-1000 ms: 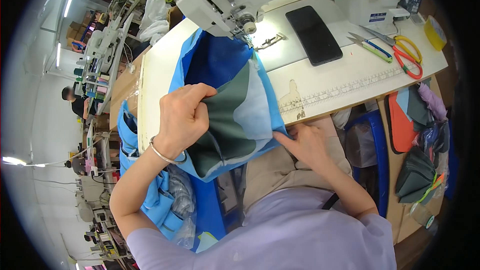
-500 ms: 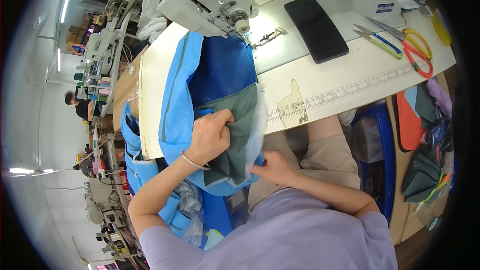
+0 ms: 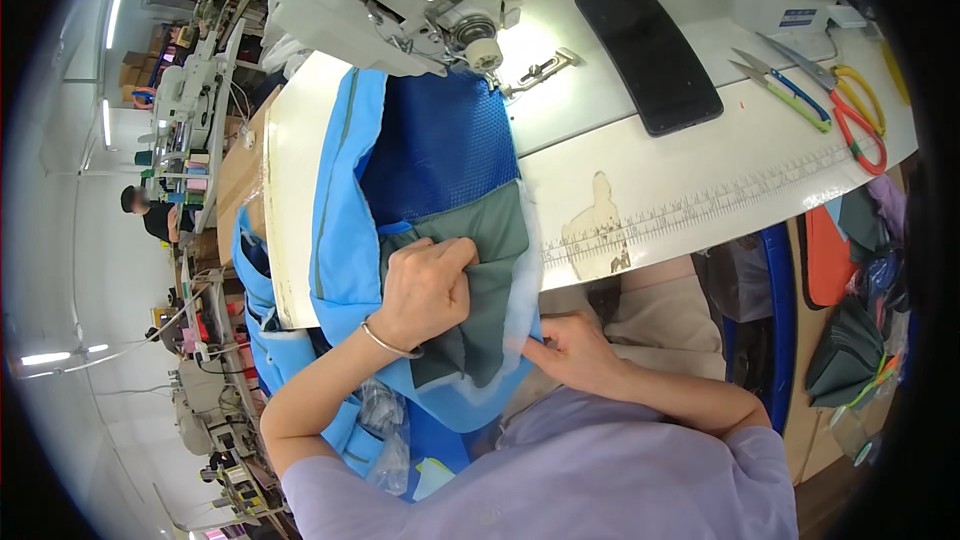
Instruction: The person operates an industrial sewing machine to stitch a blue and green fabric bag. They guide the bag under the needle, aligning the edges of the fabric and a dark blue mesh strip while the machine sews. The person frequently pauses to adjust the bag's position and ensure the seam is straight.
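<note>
Bright workshop light, ceiling tubes [image 3: 122,6] glaring left, sharp centre, fisheye-bent dark rim

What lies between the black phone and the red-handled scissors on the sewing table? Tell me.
In the head view, small blue-and-green-handled snips lie on the white table between the black phone and the red-handled scissors.

The blue mesh panel [image 3: 440,145] looks like perforated, slightly shiny cloth; the grey-green piece [image 3: 490,280] beside it is matt woven cloth, edged by a smooth light-blue fabric [image 3: 345,240]. The table [image 3: 700,170] is smooth white laminate, worn through to brown in one patch. The phone [image 3: 648,55] is glossy black. The scissors [image 3: 850,100] have metal blades and plastic handles.
</note>
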Tool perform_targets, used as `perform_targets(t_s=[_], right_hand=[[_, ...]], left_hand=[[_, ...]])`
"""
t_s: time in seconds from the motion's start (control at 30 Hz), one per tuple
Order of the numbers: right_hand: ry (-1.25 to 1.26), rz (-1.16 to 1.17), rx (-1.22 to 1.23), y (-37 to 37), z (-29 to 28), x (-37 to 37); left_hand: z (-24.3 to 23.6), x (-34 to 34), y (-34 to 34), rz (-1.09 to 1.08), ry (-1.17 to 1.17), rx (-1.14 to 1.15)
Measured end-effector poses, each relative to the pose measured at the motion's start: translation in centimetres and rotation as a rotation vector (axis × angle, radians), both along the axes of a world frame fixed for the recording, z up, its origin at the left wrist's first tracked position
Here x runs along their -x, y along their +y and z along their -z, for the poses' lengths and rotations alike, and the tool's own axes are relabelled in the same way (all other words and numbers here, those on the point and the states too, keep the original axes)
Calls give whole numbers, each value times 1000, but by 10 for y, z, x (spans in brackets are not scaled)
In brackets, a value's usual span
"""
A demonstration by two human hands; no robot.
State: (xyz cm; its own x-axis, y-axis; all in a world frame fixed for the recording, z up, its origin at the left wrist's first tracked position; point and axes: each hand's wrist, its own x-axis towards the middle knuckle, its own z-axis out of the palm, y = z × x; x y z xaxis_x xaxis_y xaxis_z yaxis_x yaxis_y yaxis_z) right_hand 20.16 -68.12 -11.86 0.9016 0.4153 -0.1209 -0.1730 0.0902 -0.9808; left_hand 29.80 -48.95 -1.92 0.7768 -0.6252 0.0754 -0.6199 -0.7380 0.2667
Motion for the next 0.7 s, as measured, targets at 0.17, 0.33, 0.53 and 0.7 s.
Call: perform_targets(t_s=[0.17,0.33,0.53,0.7], right_hand=[[-162,73,-66,-8,3,4],[-110,28,-45,-18,-4,2],[-125,26,1,-14,2,2],[-134,28,23,-12,4,-1]], left_hand=[[-21,-11,5,37,47,-15],[-34,-5,-5,-24,42,-63],[-18,-3,-44,60,-330,-131],[-4,-28,-45,-57,-203,12]])
